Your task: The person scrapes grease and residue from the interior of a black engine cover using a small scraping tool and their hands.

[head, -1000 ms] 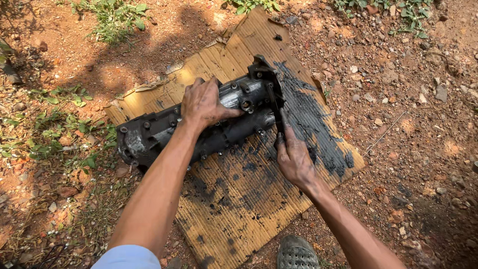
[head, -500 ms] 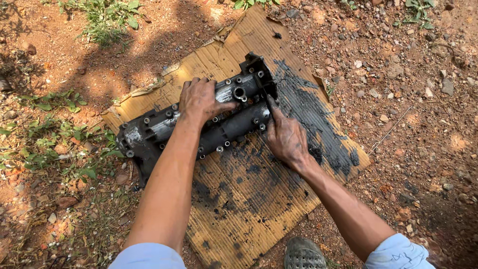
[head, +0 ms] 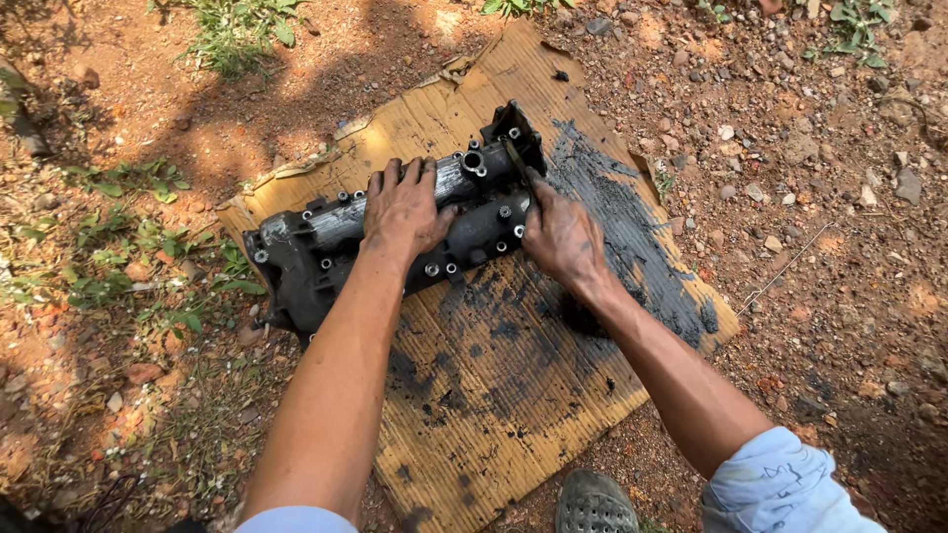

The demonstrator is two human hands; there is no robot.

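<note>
Your left hand [head: 403, 212] lies flat, fingers spread, on the grimy engine cover [head: 395, 232] at frame centre; its long axis runs from lower left to upper right across the cardboard [head: 494, 395]. Your right hand [head: 561, 235] pinches a thin scraper blade [head: 516, 163] (dark, partly hidden) against the cover's upper-right end.

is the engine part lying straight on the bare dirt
No, the dark metal engine cover rests on a stained cardboard sheet, with the left hand pressing on it.
</note>
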